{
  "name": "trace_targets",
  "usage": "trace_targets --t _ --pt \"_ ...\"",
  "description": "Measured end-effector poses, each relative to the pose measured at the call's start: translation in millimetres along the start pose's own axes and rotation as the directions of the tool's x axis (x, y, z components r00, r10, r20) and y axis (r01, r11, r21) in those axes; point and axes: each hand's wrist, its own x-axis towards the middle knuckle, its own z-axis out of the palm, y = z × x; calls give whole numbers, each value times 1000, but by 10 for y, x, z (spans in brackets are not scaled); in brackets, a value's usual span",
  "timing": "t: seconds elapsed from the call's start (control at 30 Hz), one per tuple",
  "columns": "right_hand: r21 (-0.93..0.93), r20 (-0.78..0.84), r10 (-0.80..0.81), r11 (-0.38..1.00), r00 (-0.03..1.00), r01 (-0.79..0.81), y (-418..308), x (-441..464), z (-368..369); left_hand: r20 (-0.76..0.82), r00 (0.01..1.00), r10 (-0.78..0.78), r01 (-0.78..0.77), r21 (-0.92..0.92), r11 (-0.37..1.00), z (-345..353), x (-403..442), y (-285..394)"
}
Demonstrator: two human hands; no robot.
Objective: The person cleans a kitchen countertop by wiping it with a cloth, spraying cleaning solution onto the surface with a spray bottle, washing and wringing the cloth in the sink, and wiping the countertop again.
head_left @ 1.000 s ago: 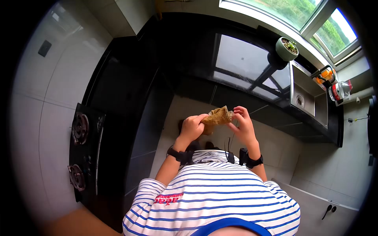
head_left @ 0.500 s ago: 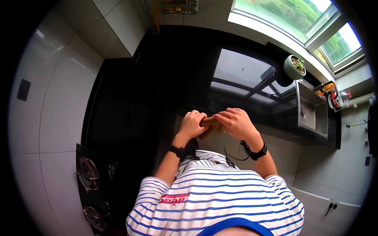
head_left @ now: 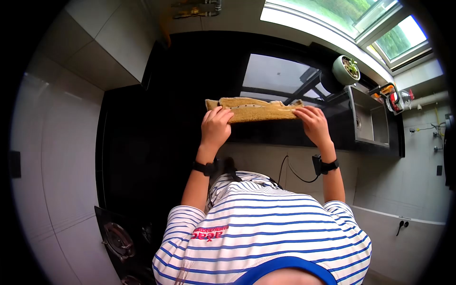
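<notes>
A folded tan cloth [head_left: 261,114], looking like a towel, is stretched out between my two hands at the front edge of the black countertop. My left hand [head_left: 216,127] grips its left end, fingers on top and the thumb side toward the middle. At the opposite end, my right hand [head_left: 314,124] holds the cloth's right corner between fingers and thumb. The upper layers lie unevenly, with a pale edge showing along the fold. Whether the cloth rests on the counter or hangs just above it, I cannot tell.
A glossy black countertop [head_left: 209,71] runs along the wall and window. To the right are a potted plant [head_left: 346,70], a steel sink [head_left: 375,124] and a clear bottle [head_left: 403,99]. At lower left sits a gas stove [head_left: 118,240]. A black cable [head_left: 304,179] hangs near my right wrist.
The cloth was bunched between my hands close to my body. Now my hands are farther forward and wider apart, and the cloth is spread lengthwise. The view has shifted slightly.
</notes>
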Motion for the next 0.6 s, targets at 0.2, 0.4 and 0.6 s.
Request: trace_targets --t 0.2,0.4,0.6 --pt "109 450 220 948 866 -297 -51 -681 1040 581 802 -138 127 60 990 816 -315 -139" --pt "68 519 376 877 768 -475 -271 -283 1806 508 839 -196 104 204 973 1776 -119 -215" --pt "-31 567 537 771 624 -636 18 -168 1876 445 886 -127 49 182 982 2143 377 -18"
